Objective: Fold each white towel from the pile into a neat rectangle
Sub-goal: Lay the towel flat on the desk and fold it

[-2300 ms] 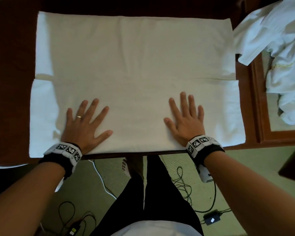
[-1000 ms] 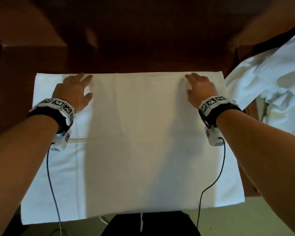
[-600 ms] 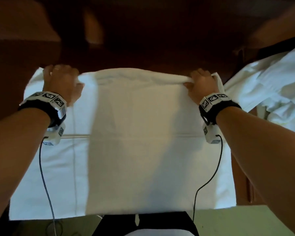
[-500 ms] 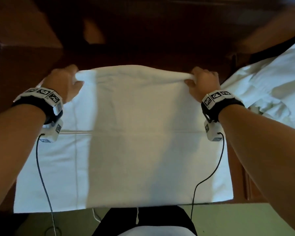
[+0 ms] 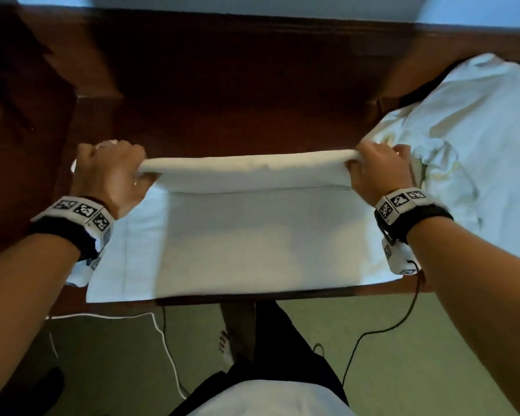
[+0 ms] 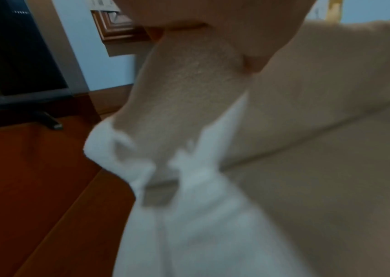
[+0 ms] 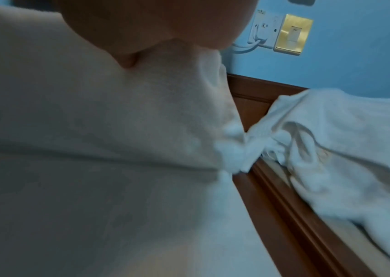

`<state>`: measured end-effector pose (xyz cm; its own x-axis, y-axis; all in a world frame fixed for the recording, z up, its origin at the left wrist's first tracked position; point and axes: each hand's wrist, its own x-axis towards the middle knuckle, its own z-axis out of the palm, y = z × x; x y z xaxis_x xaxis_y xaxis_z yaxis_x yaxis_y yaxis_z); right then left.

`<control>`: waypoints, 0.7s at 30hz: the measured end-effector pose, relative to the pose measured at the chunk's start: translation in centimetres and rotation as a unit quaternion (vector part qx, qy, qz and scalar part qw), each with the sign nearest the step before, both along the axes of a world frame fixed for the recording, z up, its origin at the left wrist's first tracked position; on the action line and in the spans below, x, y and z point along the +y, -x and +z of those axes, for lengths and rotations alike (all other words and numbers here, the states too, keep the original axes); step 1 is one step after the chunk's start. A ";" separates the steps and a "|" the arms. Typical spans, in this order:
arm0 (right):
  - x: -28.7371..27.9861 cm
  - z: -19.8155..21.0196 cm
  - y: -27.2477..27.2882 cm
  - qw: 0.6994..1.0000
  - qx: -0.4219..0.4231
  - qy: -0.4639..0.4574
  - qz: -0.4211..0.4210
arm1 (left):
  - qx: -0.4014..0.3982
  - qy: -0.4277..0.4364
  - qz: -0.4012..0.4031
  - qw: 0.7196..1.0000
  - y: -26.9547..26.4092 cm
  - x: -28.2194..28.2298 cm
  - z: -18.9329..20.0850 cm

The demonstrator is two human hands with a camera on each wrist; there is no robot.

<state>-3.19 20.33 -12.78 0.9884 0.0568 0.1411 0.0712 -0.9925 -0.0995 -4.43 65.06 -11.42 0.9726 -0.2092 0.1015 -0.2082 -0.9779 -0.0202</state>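
Observation:
A white towel (image 5: 252, 241) lies spread on the dark wooden table (image 5: 237, 100), reaching its near edge. Its far edge is lifted and rolled back toward me as a thick fold (image 5: 246, 169). My left hand (image 5: 114, 172) grips the left end of that fold, my right hand (image 5: 376, 172) grips the right end. In the left wrist view the thumb pinches the towel (image 6: 201, 90). In the right wrist view the towel (image 7: 118, 116) is likewise pinched. The pile of white towels (image 5: 475, 151) lies crumpled at the right.
The pile (image 7: 345, 150) sits on a lower wooden ledge right of the table. A dark screen on a stand (image 6: 16, 56) stands at the far left. A blue wall with sockets (image 7: 281, 33) is behind. Cables (image 5: 162, 340) run over the green floor below.
Both hands went from pressing flat on the near half to the far edge, gripped it, and have drawn it toward me, so the fold now lies further over the towel.

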 end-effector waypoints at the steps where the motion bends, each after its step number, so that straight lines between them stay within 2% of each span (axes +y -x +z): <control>1: -0.1 -0.7 2.0 1.000 -0.009 0.001 -0.002 | -0.010 -0.008 -0.003 1.000 2.2 0.2 -0.9; 3: -0.6 -2.5 6.1 1.000 -0.016 0.005 -0.001 | -0.019 -0.027 -0.012 0.999 6.5 0.7 -3.3; 5: -1.1 -5.1 9.9 1.000 0.002 0.027 0.001 | 0.010 -0.039 -0.018 0.999 10.1 0.8 -6.1; 7: -1.8 -7.9 13.2 0.994 0.081 0.075 0.003 | 0.059 -0.057 -0.022 0.996 12.7 0.6 -8.9; 10: -2.5 -10.5 16.6 0.967 0.215 0.134 -0.011 | 0.145 -0.085 -0.016 0.986 15.1 -0.4 -11.7; 13: -2.9 -11.4 17.9 0.966 0.216 0.139 -0.029 | 0.151 -0.072 -0.012 0.986 16.0 -1.3 -12.9; 17: -2.9 -12.1 17.5 0.971 0.225 0.085 -0.010 | 0.155 -0.003 -0.055 0.986 15.7 -1.7 -14.5; 19: -3.3 -12.2 17.2 0.968 0.250 0.031 -0.017 | 0.158 0.041 -0.039 0.986 15.3 -1.6 -14.5; 21: -4.1 -12.0 17.9 0.974 0.223 0.000 -0.024 | 0.136 0.068 -0.037 0.988 16.1 -1.0 -14.6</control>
